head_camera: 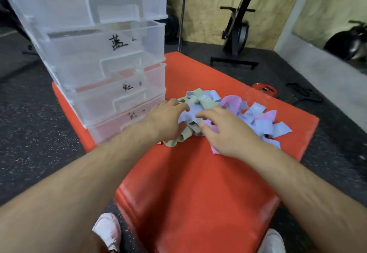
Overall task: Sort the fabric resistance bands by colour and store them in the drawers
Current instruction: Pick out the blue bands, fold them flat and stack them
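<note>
Sorting is beginning: the heap of blue, green and pink fabric bands [234, 112] is lying at twelve o'clock on the orange padded mat [198, 183]. The left hand [164, 119] is curling round a pale blue band [187, 113], the right hand [228, 133] spreading its fingers over the heap; next, the band likely needs teasing free for the clear plastic drawers [111, 54] at ten o'clock.
</note>
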`<state>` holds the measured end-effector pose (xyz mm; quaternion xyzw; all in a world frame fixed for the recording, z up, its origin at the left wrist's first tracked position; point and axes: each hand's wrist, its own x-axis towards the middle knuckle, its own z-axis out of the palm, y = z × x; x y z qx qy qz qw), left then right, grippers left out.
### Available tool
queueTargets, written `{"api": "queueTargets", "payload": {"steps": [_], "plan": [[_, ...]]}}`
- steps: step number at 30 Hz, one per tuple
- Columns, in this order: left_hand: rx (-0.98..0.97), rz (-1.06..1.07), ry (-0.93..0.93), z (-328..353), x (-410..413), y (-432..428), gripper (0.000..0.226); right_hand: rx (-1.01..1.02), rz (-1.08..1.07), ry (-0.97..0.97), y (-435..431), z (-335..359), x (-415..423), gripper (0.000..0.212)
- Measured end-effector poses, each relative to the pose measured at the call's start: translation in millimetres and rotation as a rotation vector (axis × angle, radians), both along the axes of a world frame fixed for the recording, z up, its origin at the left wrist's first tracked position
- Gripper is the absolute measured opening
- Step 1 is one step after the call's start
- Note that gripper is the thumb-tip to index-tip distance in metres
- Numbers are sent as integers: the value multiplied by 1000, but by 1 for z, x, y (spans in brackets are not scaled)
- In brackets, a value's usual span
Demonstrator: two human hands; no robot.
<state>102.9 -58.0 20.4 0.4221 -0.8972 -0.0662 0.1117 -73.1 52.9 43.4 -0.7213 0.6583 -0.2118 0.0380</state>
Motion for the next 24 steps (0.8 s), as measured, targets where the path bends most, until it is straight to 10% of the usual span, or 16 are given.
{"api": "queueTargets", "payload": {"steps": [11, 24], "plan": [[-1, 232, -156, -8, -42, -21, 51, 287, 1, -47, -4, -11, -56, 42], [389, 72, 721, 64, -38, 21, 20, -89, 40, -384, -19, 8, -12, 58]]}}
